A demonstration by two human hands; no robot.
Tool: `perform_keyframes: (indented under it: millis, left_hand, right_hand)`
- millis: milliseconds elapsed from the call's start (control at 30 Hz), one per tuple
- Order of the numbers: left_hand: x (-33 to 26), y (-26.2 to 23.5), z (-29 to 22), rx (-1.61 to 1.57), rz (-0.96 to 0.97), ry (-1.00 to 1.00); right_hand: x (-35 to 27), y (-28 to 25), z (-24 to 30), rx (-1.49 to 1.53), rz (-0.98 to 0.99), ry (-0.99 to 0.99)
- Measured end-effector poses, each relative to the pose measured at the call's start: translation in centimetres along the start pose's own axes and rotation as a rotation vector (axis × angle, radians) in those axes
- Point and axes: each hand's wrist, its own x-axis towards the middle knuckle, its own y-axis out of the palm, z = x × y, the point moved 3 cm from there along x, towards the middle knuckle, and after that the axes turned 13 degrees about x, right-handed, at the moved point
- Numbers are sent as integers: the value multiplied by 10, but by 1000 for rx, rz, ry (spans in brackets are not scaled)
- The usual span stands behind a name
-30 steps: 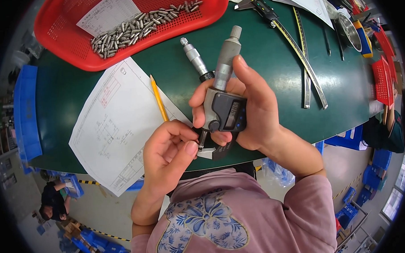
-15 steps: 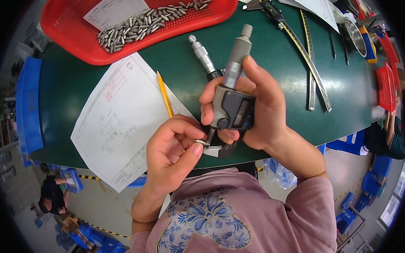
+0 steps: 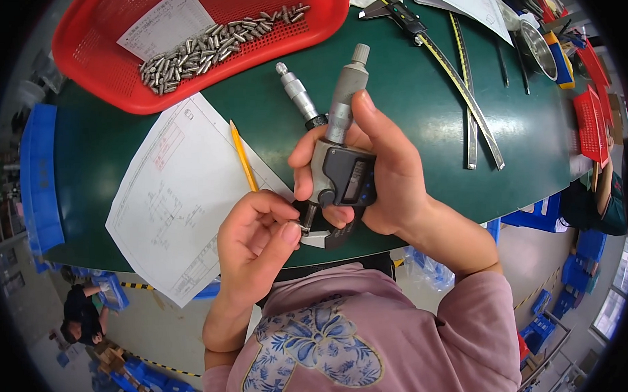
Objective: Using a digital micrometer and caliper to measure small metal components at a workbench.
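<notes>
My right hand (image 3: 386,173) grips a grey digital micrometer (image 3: 340,164) upright over the near edge of the green table (image 3: 422,116), thumb on its body. My left hand (image 3: 257,243) pinches a small metal pin (image 3: 305,226) between thumb and forefinger, right at the micrometer's jaw. The pin is mostly hidden by my fingertips. A second micrometer (image 3: 298,94) lies on the table just behind my hands.
A red basket (image 3: 116,78) with several metal pins (image 3: 205,44) and a paper slip sits at the far left. A drawing sheet (image 3: 179,201) and yellow pencil (image 3: 243,155) lie left of my hands. A caliper (image 3: 397,13) and steel rulers (image 3: 470,101) lie to the right. Another person (image 3: 79,311) is on the floor below.
Both hands with the micrometer have shifted slightly right and nearer the table edge; the left fingertips have closed in on the jaw.
</notes>
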Motion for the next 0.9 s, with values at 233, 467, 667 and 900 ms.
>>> perform_keyframes:
  millis: [233, 467, 667, 900]
  left_hand:
    - [2, 0, -1, -23, -8, 121]
    - [2, 0, -1, 18, 15, 188]
    - [3, 0, 0, 7, 35, 181]
    - [-1, 0, -2, -44, -8, 25]
  right_hand:
    - [0, 2, 0, 99, 2, 0]
    - [0, 0, 1, 110, 42, 15]
    - [1, -2, 1, 60, 8, 19]
    - [0, 0, -1, 38, -10, 22]
